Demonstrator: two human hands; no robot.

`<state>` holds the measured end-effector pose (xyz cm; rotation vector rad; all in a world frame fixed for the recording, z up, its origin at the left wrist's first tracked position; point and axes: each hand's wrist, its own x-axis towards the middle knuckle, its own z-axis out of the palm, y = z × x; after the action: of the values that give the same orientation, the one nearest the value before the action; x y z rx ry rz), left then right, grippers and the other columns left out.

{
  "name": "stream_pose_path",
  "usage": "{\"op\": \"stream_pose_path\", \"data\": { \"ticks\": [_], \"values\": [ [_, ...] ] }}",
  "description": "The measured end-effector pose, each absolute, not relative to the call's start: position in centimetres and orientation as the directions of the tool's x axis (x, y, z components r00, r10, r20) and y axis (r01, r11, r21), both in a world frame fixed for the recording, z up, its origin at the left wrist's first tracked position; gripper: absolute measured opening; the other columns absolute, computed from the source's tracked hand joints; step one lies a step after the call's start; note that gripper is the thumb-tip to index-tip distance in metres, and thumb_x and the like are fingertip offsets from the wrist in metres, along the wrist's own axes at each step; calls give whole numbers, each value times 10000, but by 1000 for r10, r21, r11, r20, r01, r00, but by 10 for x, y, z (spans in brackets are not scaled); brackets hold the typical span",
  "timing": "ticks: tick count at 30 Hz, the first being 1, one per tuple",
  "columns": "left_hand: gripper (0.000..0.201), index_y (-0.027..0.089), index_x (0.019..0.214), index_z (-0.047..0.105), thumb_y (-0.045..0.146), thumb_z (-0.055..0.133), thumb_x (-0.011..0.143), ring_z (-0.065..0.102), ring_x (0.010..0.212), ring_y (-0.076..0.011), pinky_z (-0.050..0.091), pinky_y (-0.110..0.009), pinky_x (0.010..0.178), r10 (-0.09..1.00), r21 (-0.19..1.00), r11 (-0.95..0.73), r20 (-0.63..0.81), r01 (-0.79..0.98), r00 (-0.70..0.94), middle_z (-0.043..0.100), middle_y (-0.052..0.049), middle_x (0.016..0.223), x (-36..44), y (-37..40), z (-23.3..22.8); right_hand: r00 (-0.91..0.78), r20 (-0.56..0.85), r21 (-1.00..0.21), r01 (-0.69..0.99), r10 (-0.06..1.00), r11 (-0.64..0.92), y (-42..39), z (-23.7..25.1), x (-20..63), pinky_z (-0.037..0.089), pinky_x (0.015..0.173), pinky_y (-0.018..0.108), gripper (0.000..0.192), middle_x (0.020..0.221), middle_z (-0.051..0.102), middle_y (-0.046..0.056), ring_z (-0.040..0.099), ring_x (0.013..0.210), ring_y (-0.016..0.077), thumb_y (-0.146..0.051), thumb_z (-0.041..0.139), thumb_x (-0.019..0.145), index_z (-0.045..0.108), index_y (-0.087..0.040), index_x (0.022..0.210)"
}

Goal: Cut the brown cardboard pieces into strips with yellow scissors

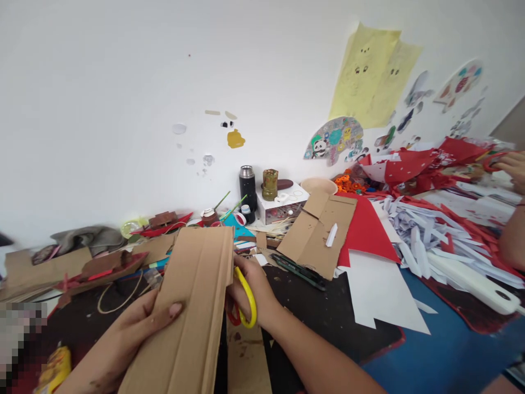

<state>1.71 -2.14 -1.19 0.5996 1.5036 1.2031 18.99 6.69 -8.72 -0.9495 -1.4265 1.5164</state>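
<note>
the left hand (151, 325) was grasping a long, brown, ridged cardboard strip (192, 295), its thumb pressed flat on the near face while the other fingers were hidden behind. the strip was tilted upright over the black desk mat (303, 306), at the middle front. at its right edge the right hand (256, 282) was curled around scissors with yellow and red plastic handles (249, 298); the blades were out of sight behind the cardboard, so how far they stood apart could not be told. below, a flat, stained brown cardboard piece (248, 355) lay on the mat. to the right, a slim, dark green tool (299, 271) lay near a creased, tan cardboard sheet (303, 232), which bore a small white paper scrap (332, 235) and partly overlapped a red ridged sheet (365, 232). behind stood a black cylindrical flask with a silver top (247, 189)
</note>
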Motion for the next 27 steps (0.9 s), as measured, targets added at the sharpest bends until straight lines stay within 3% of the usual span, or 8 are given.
{"op": "stream_pose_path", "data": {
  "ticks": [3,7,12,17,21,25,27],
  "values": [
    [533,273,840,807,450,1054,402,720,487,-305,636,-423,505,857,911,355,-406,-208,-317,825,-62,694,14,-20,-14,-330,60,-983,-183,942,-2,67,-85,189,468,487,249,408,664,624,-15,594,525,158,-593,721,879,667,-193,942],
    [660,236,940,795,478,1062,387,721,461,-281,618,-367,453,831,924,308,-377,-225,-409,850,-71,737,6,-14,-15,-352,-22,-956,-267,936,-123,67,-80,191,445,409,245,509,525,578,-61,542,407,158,-693,722,863,613,-214,997],
    [747,212,970,758,456,1083,343,791,607,-281,613,-288,463,781,967,96,-221,-237,-584,866,-39,795,-14,0,-19,-398,-41,-946,-279,916,-164,65,-78,195,411,368,221,636,509,598,-61,549,374,155,-830,715,830,559,-231,979],
    [640,213,938,749,282,1044,374,744,527,-221,586,-257,425,717,960,-44,-163,-278,-678,832,24,712,-27,8,-20,-543,-33,-954,-233,839,-188,60,-78,191,460,424,223,719,527,614,-30,613,432,169,-884,722,789,588,-204,981],
    [607,214,932,746,218,1001,381,731,508,-214,558,-249,394,692,956,-35,-187,-291,-697,802,44,668,-26,7,-18,-617,-81,-960,-162,783,-227,55,-77,190,497,486,232,789,605,650,-2,633,494,160,-862,784,741,690,-154,1074],
    [635,208,917,747,238,1001,335,719,486,-219,553,-261,376,689,954,-48,-182,-295,-701,786,29,642,-28,8,-20,-643,25,-987,-137,765,-83,49,-76,193,570,723,290,691,813,738,50,729,736,199,-772,846,755,771,-150,1045],
    [626,202,890,746,265,1012,327,692,452,-210,572,-282,387,702,957,-21,-193,-291,-685,774,22,617,-30,8,-21,-666,58,-995,-99,744,-11,47,-77,194,555,752,280,599,893,757,64,737,814,206,-726,838,805,785,-154,976]
  ]
}}
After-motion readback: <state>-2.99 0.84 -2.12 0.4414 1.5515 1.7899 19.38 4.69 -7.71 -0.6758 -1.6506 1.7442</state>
